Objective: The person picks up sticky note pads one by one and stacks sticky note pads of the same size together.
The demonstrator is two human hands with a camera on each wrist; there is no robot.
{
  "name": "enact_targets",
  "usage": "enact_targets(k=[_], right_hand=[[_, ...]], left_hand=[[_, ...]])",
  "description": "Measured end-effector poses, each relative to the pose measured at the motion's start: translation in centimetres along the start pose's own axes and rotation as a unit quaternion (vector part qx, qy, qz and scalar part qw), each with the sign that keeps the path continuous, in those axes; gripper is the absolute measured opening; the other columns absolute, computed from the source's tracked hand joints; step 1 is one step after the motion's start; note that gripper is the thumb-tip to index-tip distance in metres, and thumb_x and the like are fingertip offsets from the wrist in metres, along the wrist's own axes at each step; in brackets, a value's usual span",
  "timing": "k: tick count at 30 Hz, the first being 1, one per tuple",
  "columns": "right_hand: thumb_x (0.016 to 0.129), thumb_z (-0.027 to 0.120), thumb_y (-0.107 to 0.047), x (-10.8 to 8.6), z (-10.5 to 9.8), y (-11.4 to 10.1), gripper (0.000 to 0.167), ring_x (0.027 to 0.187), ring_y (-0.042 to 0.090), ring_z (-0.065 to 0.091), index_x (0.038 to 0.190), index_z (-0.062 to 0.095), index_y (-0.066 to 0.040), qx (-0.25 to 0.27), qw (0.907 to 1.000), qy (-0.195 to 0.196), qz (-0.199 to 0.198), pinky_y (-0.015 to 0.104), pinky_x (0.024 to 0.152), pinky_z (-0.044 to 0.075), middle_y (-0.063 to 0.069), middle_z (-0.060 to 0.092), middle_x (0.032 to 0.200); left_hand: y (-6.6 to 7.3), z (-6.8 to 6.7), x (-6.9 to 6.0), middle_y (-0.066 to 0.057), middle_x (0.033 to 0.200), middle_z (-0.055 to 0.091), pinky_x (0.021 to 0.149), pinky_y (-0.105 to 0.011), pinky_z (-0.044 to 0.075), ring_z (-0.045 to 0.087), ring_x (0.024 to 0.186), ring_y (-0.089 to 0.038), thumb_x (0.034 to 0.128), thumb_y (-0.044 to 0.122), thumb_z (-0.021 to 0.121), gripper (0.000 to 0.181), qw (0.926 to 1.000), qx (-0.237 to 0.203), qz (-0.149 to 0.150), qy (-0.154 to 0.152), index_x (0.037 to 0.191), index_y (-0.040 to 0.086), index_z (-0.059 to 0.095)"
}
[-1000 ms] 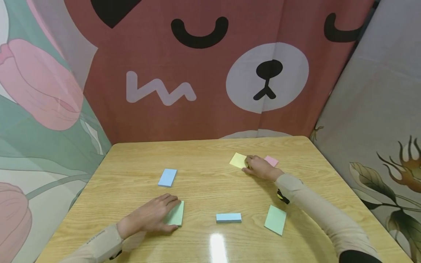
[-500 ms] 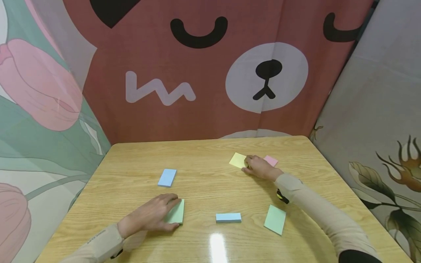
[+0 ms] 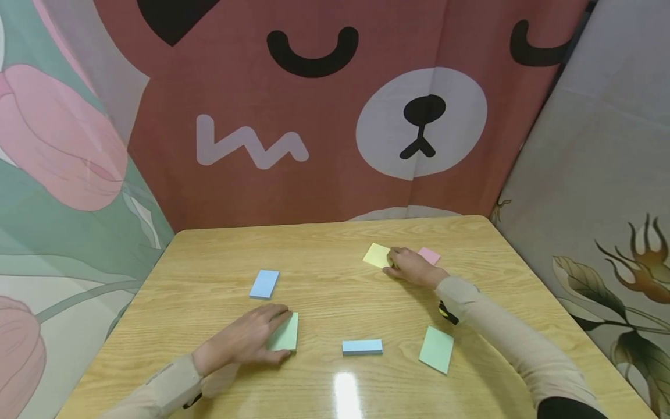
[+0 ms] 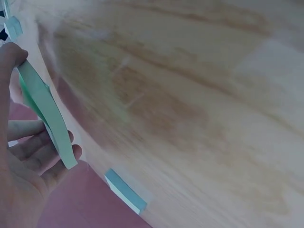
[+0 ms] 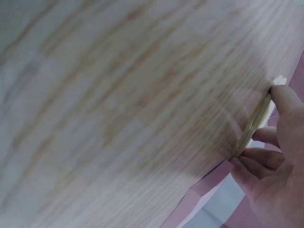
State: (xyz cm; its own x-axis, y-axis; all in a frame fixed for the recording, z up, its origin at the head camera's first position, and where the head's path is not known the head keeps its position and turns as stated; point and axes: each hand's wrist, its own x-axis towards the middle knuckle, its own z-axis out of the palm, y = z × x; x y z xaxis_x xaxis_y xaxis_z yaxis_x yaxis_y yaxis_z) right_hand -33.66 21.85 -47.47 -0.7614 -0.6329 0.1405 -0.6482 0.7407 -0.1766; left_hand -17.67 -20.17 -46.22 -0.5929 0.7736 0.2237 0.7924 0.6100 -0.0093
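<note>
My left hand [image 3: 252, 334] grips a light green sticky note pad [image 3: 285, 333] at the table's left front. In the left wrist view the green pad [image 4: 54, 118] bends slightly between thumb and fingertips. Farther back on the right, my right hand [image 3: 413, 266] holds a yellow sticky note pad [image 3: 376, 255] by its near right part. The right wrist view has the yellow pad [image 5: 254, 121] edge-on between thumb and fingers. A pink pad [image 3: 429, 255] lies just behind that hand, partly covered by it.
On the wooden table [image 3: 324, 291] lie a blue pad [image 3: 264, 284] at the left, a narrow light blue pad [image 3: 362, 347] at the front middle, and another green pad [image 3: 437, 349] at the right under the forearm. Printed cloths [image 3: 262, 192] surround the table's back and sides.
My left hand has shifted slightly right and away from me with the green pad. My right hand stays at the yellow pad. The head view has turned slightly.
</note>
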Motion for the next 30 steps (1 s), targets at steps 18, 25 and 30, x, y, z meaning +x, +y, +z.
enact_targets(k=[18, 25, 30], right_hand=[[0.097, 0.066, -0.026, 0.1, 0.2, 0.2, 0.025, 0.069, 0.014, 0.047, 0.084, 0.055, -0.007, -0.005, 1.0000, 0.001, -0.004, 0.031, 0.063, 0.045, 0.002, 0.051, 0.083], [0.097, 0.066, -0.025, 0.1, 0.4, 0.2, 0.025, 0.069, 0.015, 0.046, 0.085, 0.055, -0.006, -0.007, 0.9999, 0.007, -0.003, 0.032, 0.063, 0.045, 0.002, 0.050, 0.082], [0.097, 0.066, -0.025, 0.1, 0.3, 0.1, 0.024, 0.069, 0.015, 0.046, 0.085, 0.055, -0.006, -0.004, 1.0000, 0.002, -0.005, 0.031, 0.063, 0.045, 0.002, 0.050, 0.083]], left_hand=[[0.4, -0.3, 1.9, -0.019, 0.129, 0.058, 0.096, -0.043, 0.050, 0.059, 0.115, -0.031, 0.0884, 0.055, 0.064, 0.074, 1.0000, 0.002, 0.003, -0.007, 0.133, -0.003, 0.057], [0.7, -0.4, 2.4, -0.018, 0.131, 0.058, 0.098, -0.043, 0.049, 0.058, 0.118, -0.031, 0.0909, 0.056, 0.060, 0.073, 0.9999, 0.004, 0.002, -0.011, 0.134, -0.003, 0.056], [0.7, -0.3, 2.8, -0.019, 0.130, 0.058, 0.098, -0.042, 0.048, 0.058, 0.117, -0.031, 0.0927, 0.055, 0.057, 0.073, 0.9999, 0.009, 0.010, -0.004, 0.134, -0.004, 0.056]])
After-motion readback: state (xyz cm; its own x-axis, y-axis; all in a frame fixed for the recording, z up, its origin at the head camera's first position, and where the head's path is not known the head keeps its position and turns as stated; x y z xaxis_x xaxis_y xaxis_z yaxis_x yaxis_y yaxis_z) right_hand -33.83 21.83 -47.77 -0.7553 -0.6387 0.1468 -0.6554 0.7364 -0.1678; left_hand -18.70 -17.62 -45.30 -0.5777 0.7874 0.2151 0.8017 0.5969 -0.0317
